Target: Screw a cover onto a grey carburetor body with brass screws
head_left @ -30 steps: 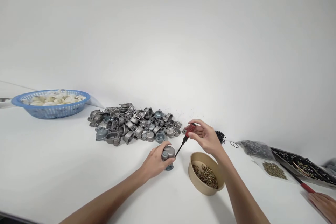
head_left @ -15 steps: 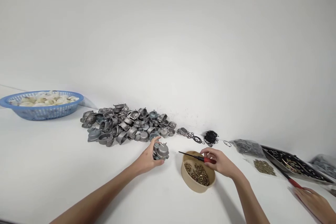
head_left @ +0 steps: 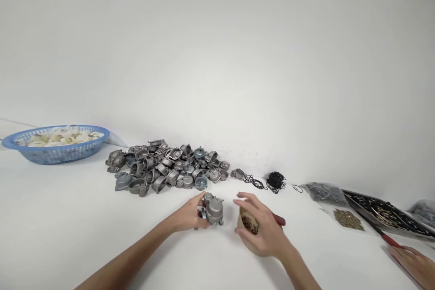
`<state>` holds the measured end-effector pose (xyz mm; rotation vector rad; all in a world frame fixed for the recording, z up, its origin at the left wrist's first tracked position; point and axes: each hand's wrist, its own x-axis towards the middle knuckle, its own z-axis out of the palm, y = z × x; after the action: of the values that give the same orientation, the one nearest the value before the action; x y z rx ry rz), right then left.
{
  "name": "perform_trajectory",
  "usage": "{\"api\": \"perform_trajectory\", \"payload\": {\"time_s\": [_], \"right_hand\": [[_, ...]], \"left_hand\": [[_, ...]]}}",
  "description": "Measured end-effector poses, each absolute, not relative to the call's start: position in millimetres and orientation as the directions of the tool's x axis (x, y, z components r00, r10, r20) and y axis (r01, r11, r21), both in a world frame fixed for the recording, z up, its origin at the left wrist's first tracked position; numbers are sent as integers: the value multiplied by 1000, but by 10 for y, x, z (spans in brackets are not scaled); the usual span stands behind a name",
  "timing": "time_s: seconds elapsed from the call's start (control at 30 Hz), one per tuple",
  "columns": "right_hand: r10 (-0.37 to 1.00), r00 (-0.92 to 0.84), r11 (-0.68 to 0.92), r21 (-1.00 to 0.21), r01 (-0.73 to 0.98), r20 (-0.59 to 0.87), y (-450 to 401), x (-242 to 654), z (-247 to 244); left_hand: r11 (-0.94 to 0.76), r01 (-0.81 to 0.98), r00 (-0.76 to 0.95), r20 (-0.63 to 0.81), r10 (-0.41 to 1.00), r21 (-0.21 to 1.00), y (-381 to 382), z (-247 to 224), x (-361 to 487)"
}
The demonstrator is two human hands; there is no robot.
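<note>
My left hand (head_left: 192,213) is closed round a grey metal carburetor (head_left: 215,210), held just above the white table with its rounded bowl facing up. To the right, my right hand (head_left: 263,226) is over a tan paper bowl (head_left: 249,247), fingers spread and pointing toward the carburetor. Small brass-coloured screws (head_left: 250,224) show in the bowl between the fingers. Behind this hand the red handle of a screwdriver (head_left: 279,220) sticks out at the bowl's far right rim; its shaft is hidden.
Grey metal housings (head_left: 176,167) are heaped at the back. Left of them stands a blue basket (head_left: 64,154) of whitish pieces. Black O-rings (head_left: 276,181), bagged parts (head_left: 324,192) and a tray (head_left: 390,213) line the right. Another person's hand (head_left: 416,265) holds a red-handled tool (head_left: 390,240).
My right hand has let go of the screwdriver, opened, and moved left over the bowl. My left hand has brought the carburetor slightly right and nearer. The view has tilted a little.
</note>
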<state>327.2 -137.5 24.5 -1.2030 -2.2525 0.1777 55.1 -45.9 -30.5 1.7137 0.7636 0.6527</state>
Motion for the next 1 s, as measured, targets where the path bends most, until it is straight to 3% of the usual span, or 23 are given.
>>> {"api": "perform_trajectory", "payload": {"time_s": [0.13, 0.27, 0.4, 0.63, 0.73, 0.83, 0.9, 1.0], "right_hand": [[823, -519, 567, -375, 734, 229, -1493, 2892, 121], [843, -521, 529, -390, 754, 135, -1507, 2822, 21], [823, -504, 568, -367, 736, 262, -1454, 2875, -95], [702, -459, 679, -317, 662, 545, -1467, 2926, -54], [611, -319, 696, -300, 652, 724, -1445, 3116, 119], [592, -99, 598, -354, 719, 800, -1337, 3519, 314], [578, 78, 457, -402, 794, 812, -1237, 3888, 386], [562, 296, 218, -483, 848, 773, -1098, 4497, 322]], "left_hand": [[-155, 72, 817, 31, 576, 985, -526, -290, 569], [-201, 34, 850, 77, 520, 979, -625, -304, 614], [-177, 115, 853, -6, 521, 977, -682, -344, 610], [-207, 112, 816, 29, 577, 972, -660, -228, 555], [-281, 237, 784, -12, 621, 930, -601, -151, 483], [-470, 467, 692, 22, 722, 749, -500, -102, 349], [-519, 585, 616, 75, 784, 624, -405, -80, 232], [-467, 651, 512, 108, 852, 599, -246, -62, 54]]}}
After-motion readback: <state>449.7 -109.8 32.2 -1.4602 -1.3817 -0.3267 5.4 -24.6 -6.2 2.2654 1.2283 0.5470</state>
